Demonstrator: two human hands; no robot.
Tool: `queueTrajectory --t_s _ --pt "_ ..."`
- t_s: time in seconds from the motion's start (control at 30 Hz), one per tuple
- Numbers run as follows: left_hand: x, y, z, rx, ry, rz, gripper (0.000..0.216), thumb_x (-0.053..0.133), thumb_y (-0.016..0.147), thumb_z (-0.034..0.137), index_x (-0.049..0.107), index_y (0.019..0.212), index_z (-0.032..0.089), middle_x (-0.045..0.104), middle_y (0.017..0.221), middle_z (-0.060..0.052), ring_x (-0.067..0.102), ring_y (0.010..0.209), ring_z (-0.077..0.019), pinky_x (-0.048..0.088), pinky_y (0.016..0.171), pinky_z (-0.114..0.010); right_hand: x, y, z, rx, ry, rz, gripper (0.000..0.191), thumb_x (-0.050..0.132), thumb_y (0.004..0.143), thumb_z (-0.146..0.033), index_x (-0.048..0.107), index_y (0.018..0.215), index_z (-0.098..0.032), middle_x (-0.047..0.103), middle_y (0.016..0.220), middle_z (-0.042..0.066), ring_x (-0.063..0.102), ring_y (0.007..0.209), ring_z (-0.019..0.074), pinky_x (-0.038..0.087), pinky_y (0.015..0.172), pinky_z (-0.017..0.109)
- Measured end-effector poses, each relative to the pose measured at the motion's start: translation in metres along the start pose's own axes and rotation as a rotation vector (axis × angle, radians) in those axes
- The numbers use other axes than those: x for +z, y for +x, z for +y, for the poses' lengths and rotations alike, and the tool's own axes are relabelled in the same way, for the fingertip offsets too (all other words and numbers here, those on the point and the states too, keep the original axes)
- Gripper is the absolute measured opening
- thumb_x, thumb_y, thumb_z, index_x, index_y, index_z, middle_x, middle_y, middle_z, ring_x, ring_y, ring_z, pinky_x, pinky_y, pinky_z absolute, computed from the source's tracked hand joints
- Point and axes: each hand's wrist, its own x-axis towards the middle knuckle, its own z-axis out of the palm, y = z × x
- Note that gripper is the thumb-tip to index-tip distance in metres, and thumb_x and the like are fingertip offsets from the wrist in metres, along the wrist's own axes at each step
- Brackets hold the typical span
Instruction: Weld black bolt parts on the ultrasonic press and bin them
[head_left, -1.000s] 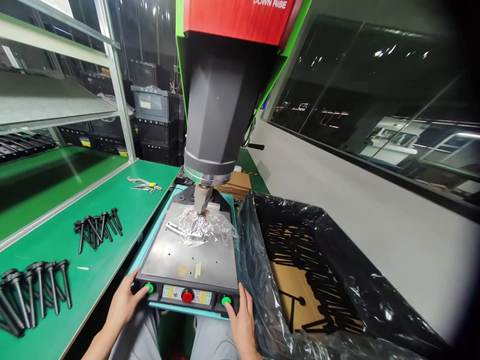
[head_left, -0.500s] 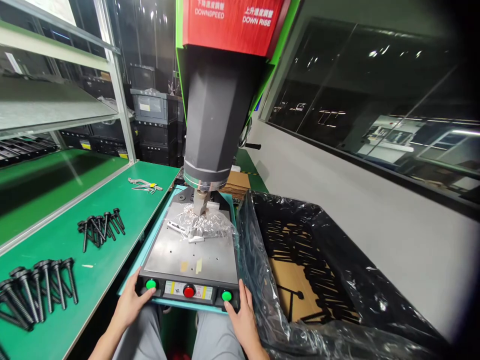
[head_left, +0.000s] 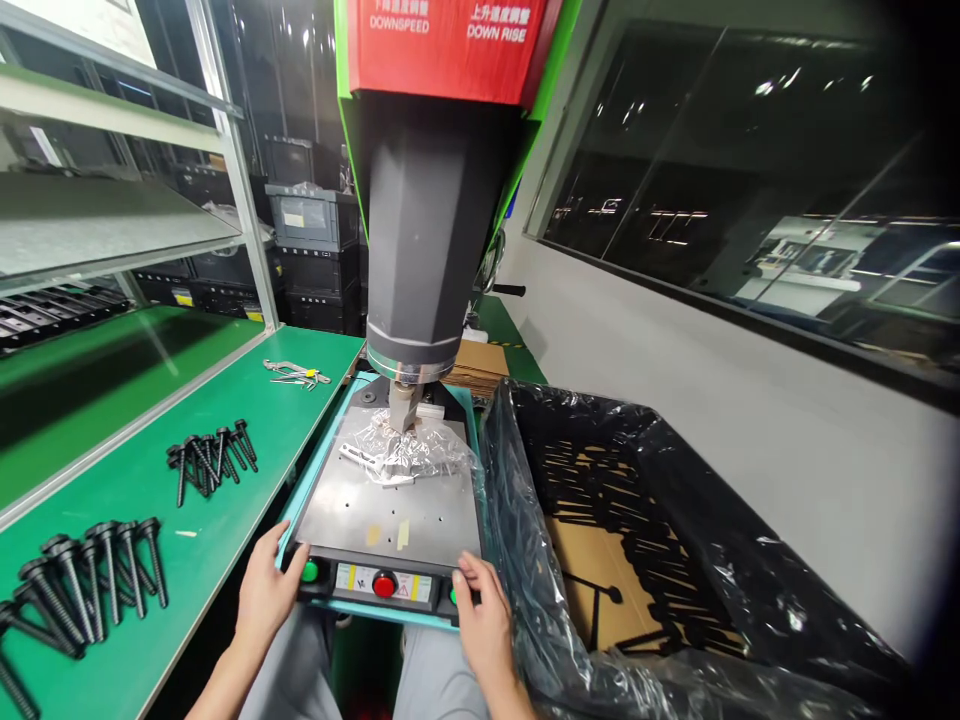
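The left green button (head_left: 309, 571) and right green button (head_left: 453, 597) sit toward the two ends of the front panel (head_left: 352, 579) of the press (head_left: 416, 220), with a red button (head_left: 384, 584) between them. I have my left grip (head_left: 268, 588) at the panel's left corner, open and holding nothing, thumb just beside its button; whether it touches, I cannot tell from here. My right grip (head_left: 486, 612) is also open, at the right end, partly hiding that button. Behind the panel lies a metal plate (head_left: 352, 515), and on its far part I see crumpled clear plastic (head_left: 446, 450) about the press's wedge-shaped tip (head_left: 405, 405). To my right stands a bin lined with black plastic (head_left: 525, 600), with long dark pieces (head_left: 660, 560) and brown cardboard (head_left: 585, 560) inside. To my left, the green tabletop (head_left: 247, 520) carries two groups of black screws (head_left: 105, 560), and pliers (head_left: 296, 374) lie farther off. Beyond that, I see stacked crates (head_left: 311, 220)
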Motion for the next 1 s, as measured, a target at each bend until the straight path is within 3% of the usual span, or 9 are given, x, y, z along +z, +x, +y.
queueTrajectory --t_s 0.1,0.2,0.27,0.37,0.47,0.6,0.8,1.0 --pt "0.016 0.009 0.049 -0.001 -0.287 -0.126 0.062 0.064 0.079 0.057 0.056 0.126 0.016 0.059 0.133 -0.017 0.059 0.122 -0.0321 0.048 0.105 -0.049 0.025 0.02 -0.031 -0.041 0.145 -0.148 0.032 0.048 0.097 -0.039 0.069 0.11 -0.019 0.071 0.102 0.011 0.068 0.092 0.0247 0.057 0.078 0.033" --pt "0.037 0.021 0.1 -0.192 -0.594 -0.263 0.052 0.068 0.083 0.047 0.055 0.123 0.015 0.059 0.132 -0.019 0.063 0.117 -0.0263 0.055 0.096 -0.039 0.054 0.049 -0.051 -0.06 0.214 -0.216 0.034 0.047 0.095 -0.034 0.068 0.116 -0.016 0.071 0.104 0.012 0.069 0.093 0.0247 0.058 0.078 0.033" --pt "0.048 0.029 0.128 -0.356 -0.76 -0.324 0.04 0.069 0.085 0.041 0.058 0.113 0.015 0.063 0.125 -0.017 0.069 0.103 -0.022 0.059 0.082 -0.032 0.07 0.07 -0.058 -0.089 0.227 -0.229 0.037 0.046 0.093 -0.03 0.067 0.12 -0.016 0.07 0.107 0.013 0.069 0.091 0.0241 0.059 0.075 0.033" --pt "0.056 0.04 0.157 -0.521 -0.919 -0.35 0.022 0.071 0.084 0.03 0.06 0.094 0.014 0.069 0.098 -0.01 0.071 0.074 -0.0144 0.058 0.061 -0.022 0.087 0.1 -0.061 -0.138 0.187 -0.195 0.042 0.046 0.09 -0.028 0.065 0.125 -0.015 0.064 0.121 0.016 0.066 0.102 0.0266 0.06 0.077 0.035" --pt "0.056 0.045 0.171 -0.532 -0.954 -0.321 0.015 0.071 0.082 0.013 0.059 0.09 0.014 0.066 0.078 -0.003 0.065 0.058 -0.0087 0.052 0.05 -0.015 0.096 0.124 -0.06 -0.179 0.078 -0.134 0.045 0.047 0.089 -0.026 0.064 0.128 -0.012 0.058 0.13 0.02 0.057 0.12 0.0314 0.056 0.092 0.042" --pt "0.053 0.042 0.178 -0.471 -0.959 -0.302 0.026 0.071 0.08 0.006 0.059 0.101 0.014 0.066 0.073 0.0 0.065 0.057 -0.0085 0.052 0.05 -0.015 0.101 0.146 -0.059 -0.267 -0.011 -0.071 0.044 0.047 0.09 -0.024 0.061 0.13 -0.012 0.055 0.135 0.02 0.051 0.128 0.0306 0.043 0.108 0.048" --pt "0.048 0.046 0.192 -0.439 -0.996 -0.292 0.026 0.07 0.08 0.003 0.059 0.101 0.013 0.065 0.07 -0.001 0.065 0.055 -0.0092 0.053 0.049 -0.015 0.104 0.177 -0.08 -0.281 0.014 -0.077 0.047 0.052 0.088 -0.023 0.057 0.133 -0.012 0.052 0.139 0.018 0.047 0.131 0.0287 0.037 0.112 0.044" --pt "0.039 0.069 0.213 -0.438 -1.048 -0.304 0.02 0.071 0.077 0.003 0.06 0.091 0.013 0.065 0.071 0.0 0.065 0.055 -0.0088 0.052 0.047 -0.014 0.11 0.21 -0.106 -0.202 0.047 -0.205 0.029 0.066 0.079 -0.02 0.07 0.108 -0.019 0.063 0.121 0.013 0.056 0.119 0.0282 0.041 0.107 0.042"
